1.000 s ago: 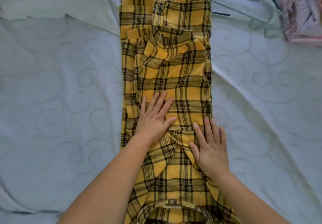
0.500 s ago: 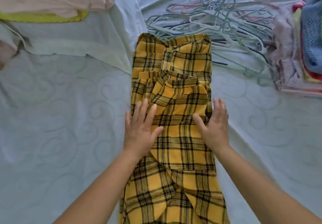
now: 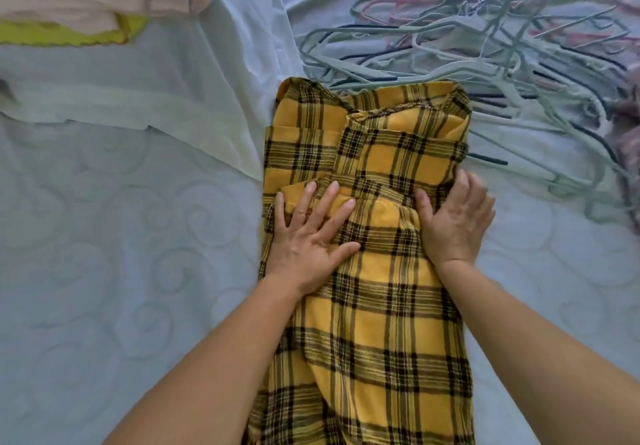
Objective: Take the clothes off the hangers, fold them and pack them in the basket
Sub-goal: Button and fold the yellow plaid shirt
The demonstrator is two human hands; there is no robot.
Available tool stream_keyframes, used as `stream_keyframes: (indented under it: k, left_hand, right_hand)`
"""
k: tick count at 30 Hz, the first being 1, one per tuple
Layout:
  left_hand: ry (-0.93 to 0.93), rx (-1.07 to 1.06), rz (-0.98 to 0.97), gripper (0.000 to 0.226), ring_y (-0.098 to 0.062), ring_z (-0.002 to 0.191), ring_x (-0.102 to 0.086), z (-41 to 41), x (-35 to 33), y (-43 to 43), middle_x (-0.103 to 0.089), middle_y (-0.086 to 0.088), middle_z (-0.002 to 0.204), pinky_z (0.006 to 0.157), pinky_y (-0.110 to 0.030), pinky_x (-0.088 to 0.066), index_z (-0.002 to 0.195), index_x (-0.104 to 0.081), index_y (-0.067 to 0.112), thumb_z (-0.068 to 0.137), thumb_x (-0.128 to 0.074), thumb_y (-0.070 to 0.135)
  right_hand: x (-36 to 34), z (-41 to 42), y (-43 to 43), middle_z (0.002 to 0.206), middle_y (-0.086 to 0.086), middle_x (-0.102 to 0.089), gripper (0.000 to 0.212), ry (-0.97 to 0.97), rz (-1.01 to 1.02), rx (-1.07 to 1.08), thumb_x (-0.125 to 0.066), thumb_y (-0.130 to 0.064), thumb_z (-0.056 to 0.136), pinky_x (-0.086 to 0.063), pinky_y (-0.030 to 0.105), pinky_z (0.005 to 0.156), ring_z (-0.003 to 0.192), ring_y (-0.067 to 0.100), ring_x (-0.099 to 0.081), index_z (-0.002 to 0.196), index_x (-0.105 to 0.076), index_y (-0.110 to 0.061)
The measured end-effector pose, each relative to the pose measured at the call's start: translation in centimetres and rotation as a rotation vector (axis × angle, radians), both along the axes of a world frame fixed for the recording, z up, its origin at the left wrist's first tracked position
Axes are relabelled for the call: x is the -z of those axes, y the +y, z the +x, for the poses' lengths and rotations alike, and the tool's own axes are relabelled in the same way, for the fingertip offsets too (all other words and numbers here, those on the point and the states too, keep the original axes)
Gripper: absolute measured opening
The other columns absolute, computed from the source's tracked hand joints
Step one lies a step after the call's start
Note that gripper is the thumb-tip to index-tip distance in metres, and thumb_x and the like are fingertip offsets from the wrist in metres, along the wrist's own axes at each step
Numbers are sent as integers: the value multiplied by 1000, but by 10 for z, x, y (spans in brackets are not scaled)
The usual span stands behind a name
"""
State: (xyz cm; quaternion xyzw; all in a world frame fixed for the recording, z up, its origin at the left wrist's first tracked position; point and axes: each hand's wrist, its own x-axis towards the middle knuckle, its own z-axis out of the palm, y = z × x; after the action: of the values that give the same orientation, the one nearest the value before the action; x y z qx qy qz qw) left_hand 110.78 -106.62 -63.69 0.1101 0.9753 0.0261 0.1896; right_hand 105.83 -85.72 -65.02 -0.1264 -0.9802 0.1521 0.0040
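Left hand (image 3: 308, 240) flat, fingers spread, pressing the left half of one yellow-and-black plaid garment (image 3: 374, 323) folded into a long strip on the quilted white bed (image 3: 104, 271). Right hand (image 3: 453, 226) flat at the strip's right edge, fingers straight, close together. Beyond: tangled pile of plastic hangers (image 3: 450, 49), uncountable.

Pale quilted mattress (image 3: 121, 271) w/ swirl stitching, daylit, white sheet (image 3: 156, 91) rumpled at far side.
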Motion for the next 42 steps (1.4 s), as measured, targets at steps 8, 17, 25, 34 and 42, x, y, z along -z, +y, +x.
stream_keyframes:
  k: [8,17,25,34,42]
  left_hand:
    - [234,-1062,1011,68,-21,124,-39,-41,-45,-23,-39,-10,135,102,-32,-37,135,-34,13,81,-68,35]
    - [-372,-693,1541,37,-15,86,-66,-46,-122,-74,-69,-3,95,75,-29,-52,108,-61,13,73,-68,4]
    - [145,431,425,29,-11,69,-41,129,-116,-88,-54,4,69,64,-29,-38,85,-50,27,67,-60,6]
    - [160,290,321,68,-18,118,-52,182,-86,-46,-57,-2,130,97,-32,-45,128,-46,25,69,-77,15]
    - [-4,-54,53,64,-14,137,32,145,-23,34,41,8,144,110,-52,19,142,22,31,84,13,56]
  right_hand:
    - [-38,-24,10,124,12,-53,61,-40,-680,232,-60,-48,85,-41,38,99,114,24,-51,128,-48,-8]
    - [-159,-10,24,76,-21,-68,26,-163,-1059,-330,-67,-8,78,-50,15,73,74,-3,-62,87,-67,-32]
    - [-124,171,83,96,-1,-69,38,44,-244,-1105,-30,-33,101,-49,22,71,89,17,-61,88,-63,-19]
    - [-118,205,71,108,-1,-69,48,-106,-51,-1067,-78,-11,61,-55,25,72,92,15,-68,105,-66,-22]
    - [-44,175,-9,158,4,-10,59,-124,130,-650,-6,-54,98,-11,45,114,145,20,-10,147,-20,-26]
